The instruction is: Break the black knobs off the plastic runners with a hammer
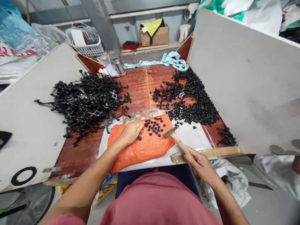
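My right hand [199,164] is wrapped round the wooden handle of a hammer [179,142]. The hammer's green-edged head is over the right side of a folded orange cloth [145,148]. On that cloth rests my left hand [131,132], its fingers curled down and close together; what they hold, if anything, is hidden. One small black part [139,137] shows just below these fingers. Beside the fingertips, several round black caps [154,127] are spread over the cloth, between my left hand and the hammer head.
Piles of black linked parts [86,100] and small black pieces [197,100] flank the cloth on the wooden table [138,84]. Grey panels [246,78] wall both sides. At the back are a basket [87,47], a flask [119,66], blue strips [161,62] and a mug [184,32].
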`<action>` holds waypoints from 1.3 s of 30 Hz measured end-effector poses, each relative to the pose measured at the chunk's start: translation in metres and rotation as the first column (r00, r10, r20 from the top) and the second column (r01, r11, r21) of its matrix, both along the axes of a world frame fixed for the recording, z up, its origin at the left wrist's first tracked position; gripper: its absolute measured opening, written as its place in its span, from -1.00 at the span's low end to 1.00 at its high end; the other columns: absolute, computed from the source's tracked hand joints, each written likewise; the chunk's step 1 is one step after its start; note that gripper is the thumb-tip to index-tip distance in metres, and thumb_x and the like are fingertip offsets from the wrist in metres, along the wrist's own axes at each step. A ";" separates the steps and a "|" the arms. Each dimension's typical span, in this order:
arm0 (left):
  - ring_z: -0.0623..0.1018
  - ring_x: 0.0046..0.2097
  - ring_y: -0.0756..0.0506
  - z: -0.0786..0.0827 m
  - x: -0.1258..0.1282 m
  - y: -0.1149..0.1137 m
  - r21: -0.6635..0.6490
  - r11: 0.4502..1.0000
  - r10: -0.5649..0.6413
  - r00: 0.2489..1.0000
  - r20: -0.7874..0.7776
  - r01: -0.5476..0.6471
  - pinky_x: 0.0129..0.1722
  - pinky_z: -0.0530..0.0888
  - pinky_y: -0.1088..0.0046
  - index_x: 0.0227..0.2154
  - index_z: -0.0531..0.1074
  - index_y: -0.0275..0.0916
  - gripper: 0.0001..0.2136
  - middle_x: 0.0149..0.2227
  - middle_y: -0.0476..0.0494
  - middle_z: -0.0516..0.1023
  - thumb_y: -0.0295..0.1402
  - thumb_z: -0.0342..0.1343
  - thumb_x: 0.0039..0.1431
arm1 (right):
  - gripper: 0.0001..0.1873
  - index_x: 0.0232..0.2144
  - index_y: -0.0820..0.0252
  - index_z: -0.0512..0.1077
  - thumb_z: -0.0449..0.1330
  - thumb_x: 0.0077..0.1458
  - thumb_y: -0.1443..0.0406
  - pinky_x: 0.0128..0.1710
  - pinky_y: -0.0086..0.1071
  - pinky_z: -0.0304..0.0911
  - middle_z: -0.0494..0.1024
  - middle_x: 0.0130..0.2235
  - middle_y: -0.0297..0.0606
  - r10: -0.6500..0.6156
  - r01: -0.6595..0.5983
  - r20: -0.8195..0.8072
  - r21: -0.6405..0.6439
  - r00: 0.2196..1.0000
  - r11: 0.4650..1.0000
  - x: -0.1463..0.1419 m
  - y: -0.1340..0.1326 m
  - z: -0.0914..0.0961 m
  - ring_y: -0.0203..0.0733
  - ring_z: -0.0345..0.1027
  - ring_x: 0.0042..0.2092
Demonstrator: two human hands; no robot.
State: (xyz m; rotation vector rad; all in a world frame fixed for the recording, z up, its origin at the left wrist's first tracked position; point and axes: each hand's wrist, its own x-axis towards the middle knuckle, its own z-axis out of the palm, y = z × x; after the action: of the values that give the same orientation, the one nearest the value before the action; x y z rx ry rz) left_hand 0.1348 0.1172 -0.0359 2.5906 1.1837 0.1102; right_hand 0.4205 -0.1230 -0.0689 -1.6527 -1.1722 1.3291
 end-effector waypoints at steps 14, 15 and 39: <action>0.47 -0.24 -0.19 0.001 -0.001 0.002 0.061 0.998 -0.024 0.998 -0.056 0.027 -0.10 0.24 0.23 -0.40 0.52 -0.22 -0.60 -0.31 -0.20 0.63 -0.28 -0.16 0.46 | -0.32 0.38 0.19 0.26 0.07 0.36 -0.03 -0.61 -0.50 -0.04 0.17 -0.54 -0.49 -0.014 0.014 -0.016 -0.020 1.000 1.000 -0.002 0.000 0.004 -0.35 0.01 -0.57; 0.47 -0.24 -0.19 0.000 -0.001 0.002 0.068 0.997 -0.025 0.998 -0.065 0.029 -0.10 0.24 0.22 -0.39 0.53 -0.22 -0.60 -0.30 -0.20 0.63 -0.28 -0.16 0.46 | -0.31 0.38 0.19 0.25 0.07 0.37 -0.03 -0.61 -0.50 -0.03 0.17 -0.54 -0.48 -0.013 0.013 -0.019 -0.016 1.000 1.000 -0.002 0.000 0.003 -0.35 0.02 -0.57; 0.51 -0.21 -0.22 0.000 0.003 0.010 0.011 0.996 -0.083 0.994 -0.072 0.084 -0.06 0.38 0.20 -0.42 0.49 -0.24 -0.65 -0.32 -0.25 0.61 -0.41 -0.17 0.37 | -0.48 0.35 -0.04 0.31 0.05 0.40 0.28 -0.28 -0.33 0.45 0.71 -0.08 -0.22 0.005 -0.280 0.800 0.205 0.601 0.938 -0.039 0.082 0.057 -0.06 0.63 -0.23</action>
State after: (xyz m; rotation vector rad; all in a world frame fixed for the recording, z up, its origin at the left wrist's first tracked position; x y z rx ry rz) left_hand 0.1382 0.1275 -0.0360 2.6719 1.0999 0.0084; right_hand 0.3814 -0.0413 -0.0122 -1.9802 -1.9482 0.3672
